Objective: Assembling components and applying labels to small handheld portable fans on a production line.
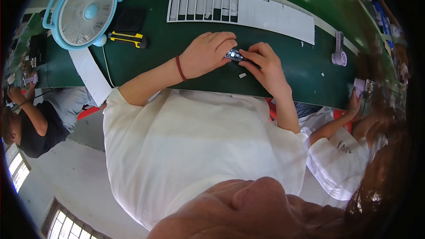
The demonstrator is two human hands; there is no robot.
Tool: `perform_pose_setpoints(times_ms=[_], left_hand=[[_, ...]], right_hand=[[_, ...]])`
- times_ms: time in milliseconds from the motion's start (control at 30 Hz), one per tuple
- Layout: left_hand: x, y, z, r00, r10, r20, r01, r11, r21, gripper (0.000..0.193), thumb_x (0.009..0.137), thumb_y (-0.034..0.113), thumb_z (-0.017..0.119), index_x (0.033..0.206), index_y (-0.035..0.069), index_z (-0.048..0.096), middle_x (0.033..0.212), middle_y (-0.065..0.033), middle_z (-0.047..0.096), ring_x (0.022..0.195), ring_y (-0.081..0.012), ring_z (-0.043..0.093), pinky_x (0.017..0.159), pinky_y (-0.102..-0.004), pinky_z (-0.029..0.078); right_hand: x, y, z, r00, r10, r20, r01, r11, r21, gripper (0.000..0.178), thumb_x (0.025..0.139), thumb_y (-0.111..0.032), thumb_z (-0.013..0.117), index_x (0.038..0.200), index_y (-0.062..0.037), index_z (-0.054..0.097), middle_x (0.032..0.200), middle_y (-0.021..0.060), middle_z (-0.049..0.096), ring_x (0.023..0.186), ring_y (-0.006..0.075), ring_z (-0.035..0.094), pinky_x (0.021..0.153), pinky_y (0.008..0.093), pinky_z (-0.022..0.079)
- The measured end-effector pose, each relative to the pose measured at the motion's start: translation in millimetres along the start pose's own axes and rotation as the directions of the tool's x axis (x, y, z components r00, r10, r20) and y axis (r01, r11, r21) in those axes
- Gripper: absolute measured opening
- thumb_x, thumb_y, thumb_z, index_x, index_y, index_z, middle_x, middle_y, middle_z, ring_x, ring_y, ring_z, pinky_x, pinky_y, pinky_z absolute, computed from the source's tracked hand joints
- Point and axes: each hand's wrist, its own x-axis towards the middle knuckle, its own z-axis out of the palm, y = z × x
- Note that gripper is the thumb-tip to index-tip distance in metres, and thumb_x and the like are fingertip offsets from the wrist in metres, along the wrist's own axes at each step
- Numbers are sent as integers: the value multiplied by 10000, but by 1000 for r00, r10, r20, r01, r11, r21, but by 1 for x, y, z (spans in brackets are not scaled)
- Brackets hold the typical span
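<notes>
Between my two hands is a small dark rectangular electronic part (pixel 234 55) with a bright spot on its upper face; its exact kind is too small to make out. My left hand (pixel 210 51) grips its left end, fingers curled over it, with a dark red cord on the wrist. At the other end, my right hand (pixel 263 65) pinches it between thumb and forefinger. A small white scrap (pixel 242 75) lies on the green tabletop (pixel 190 77) just below the part. The left fingers hide some of the part.
Behind my hands lies a white slotted tray (pixel 276 15). A light-blue fan (pixel 84 11) and a yellow-and-black utility knife (pixel 127 39) stand to the left. At right is a pale purple tape dispenser (pixel 339 57). Co-workers sit on both sides.
</notes>
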Motion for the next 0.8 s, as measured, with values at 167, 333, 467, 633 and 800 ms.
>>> perform_pose_setpoints(times_ms=[167,333,467,633,800], left_hand=[[1,-3,5,997,72,16,-72,997,22,421,822,173,819,1213,138,666,1277,-49,640,1146,-261,655,924,-403,546],[-8,-11,6,987,162,4,-162,980,116,332,842,170,763,1173,162,732,1205,-16,667,1169,-240,637,910,-394,543],[1,-8,6,984,166,64,-173,978,118,305,838,164,741,1142,151,745,1152,0,674,1163,-238,624,893,-385,538],[3,-5,5,979,177,98,-187,977,105,317,835,163,754,1150,139,740,1151,-1,669,1174,-235,607,910,-384,524],[0,33,-8,984,-133,122,163,943,-292,689,923,157,761,1523,-3,462,1434,-208,536,1310,-406,523,1106,-471,454]], right_hand=[[2,-4,6,999,7,-42,-10,998,-55,328,790,-95,869,1108,-70,792,1018,71,652,913,264,654,757,409,555],[-28,-2,31,957,-146,-252,71,957,-283,469,785,-109,888,1226,-39,744,1305,126,693,1181,337,687,1015,481,558],[-56,-10,55,966,-20,-259,-59,954,-294,580,847,-97,840,1390,-24,651,1474,148,634,1384,344,598,1176,563,417],[-55,-8,49,973,-49,-225,-33,937,-348,525,877,-109,808,1376,-33,666,1479,125,637,1400,309,589,1225,576,338],[-45,-25,42,927,-23,-375,-88,957,-277,741,749,-370,901,1359,-37,645,1387,141,613,1181,329,649,984,469,531]])
